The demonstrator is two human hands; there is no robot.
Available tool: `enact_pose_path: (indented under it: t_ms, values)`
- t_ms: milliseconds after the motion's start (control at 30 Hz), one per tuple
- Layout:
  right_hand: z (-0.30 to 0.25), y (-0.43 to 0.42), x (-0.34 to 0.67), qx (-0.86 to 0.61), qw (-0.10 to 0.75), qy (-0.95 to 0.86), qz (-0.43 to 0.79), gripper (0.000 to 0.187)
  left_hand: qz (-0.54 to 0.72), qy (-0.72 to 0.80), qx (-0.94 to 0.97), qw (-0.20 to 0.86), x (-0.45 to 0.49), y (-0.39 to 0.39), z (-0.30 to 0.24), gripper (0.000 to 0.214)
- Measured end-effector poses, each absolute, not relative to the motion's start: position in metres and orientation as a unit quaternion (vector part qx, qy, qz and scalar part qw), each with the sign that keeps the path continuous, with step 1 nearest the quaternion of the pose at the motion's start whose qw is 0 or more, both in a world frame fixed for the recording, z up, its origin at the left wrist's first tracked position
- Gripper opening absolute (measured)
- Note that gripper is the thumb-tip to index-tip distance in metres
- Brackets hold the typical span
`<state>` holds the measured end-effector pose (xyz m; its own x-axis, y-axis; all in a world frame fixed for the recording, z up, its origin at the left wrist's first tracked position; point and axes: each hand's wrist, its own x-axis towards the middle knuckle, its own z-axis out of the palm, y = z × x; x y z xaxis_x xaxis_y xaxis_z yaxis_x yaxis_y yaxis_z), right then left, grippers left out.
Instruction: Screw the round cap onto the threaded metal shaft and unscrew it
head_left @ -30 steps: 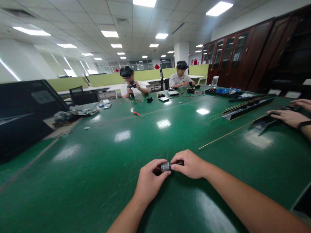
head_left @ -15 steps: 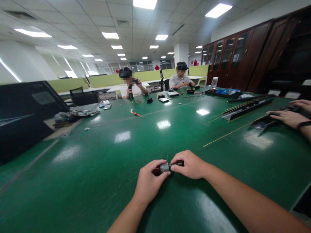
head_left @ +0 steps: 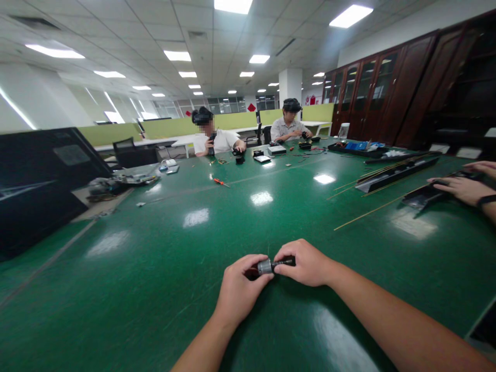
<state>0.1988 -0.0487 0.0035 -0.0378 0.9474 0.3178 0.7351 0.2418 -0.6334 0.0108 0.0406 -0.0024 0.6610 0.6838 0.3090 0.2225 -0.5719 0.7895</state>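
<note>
**Grey cylinder held two-handed over green table, near edge**

Left hand (head_left: 242,289) pinches the grey cylinder (head_left: 265,266) between thumb and fingertips. Smooth, metallic-looking, short and round. Something dark reddish sits inside the left palm, too small to identify.

Right hand (head_left: 304,263) pinches the dark slim part (head_left: 284,262) at the cylinder's right end, thumb on the near side, fingers curled over the far side. It looks rod-like, with its length running back toward the palm. Can't tell if either piece touches the tabletop.

Pose: forearms come in from the bottom edge and lower right, converging on the cylinder. Left wrist angles up and right; right forearm slants up and left, knuckles up.

Glossy, scuffed green table (head_left: 217,222) stretches ahead of the hands to an orange-handled screwdriver (head_left: 219,181), well apart. Ahead and right: a thin yellowish rod (head_left: 372,213), then a long black channel (head_left: 395,174). A co-worker's hand (head_left: 463,190) rests on a dark part at the right edge. Big black panel (head_left: 46,175) stands far left.
</note>
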Motion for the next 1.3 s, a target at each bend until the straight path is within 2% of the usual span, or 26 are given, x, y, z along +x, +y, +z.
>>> enact_pose_path:
  t_ms: [567,1300]
  values:
    - [0.0008,-0.0470,0.2000,-0.595,0.360,-0.702,0.156,0.015,0.303,0.277,0.843,0.348,0.0078,0.0416,0.0007,0.025]
    - [0.0049,-0.0489,0.2022,-0.600,0.357,-0.698,0.162,0.017,0.303,0.285,0.832,0.367,0.0079,0.0419,-0.0016,0.026]
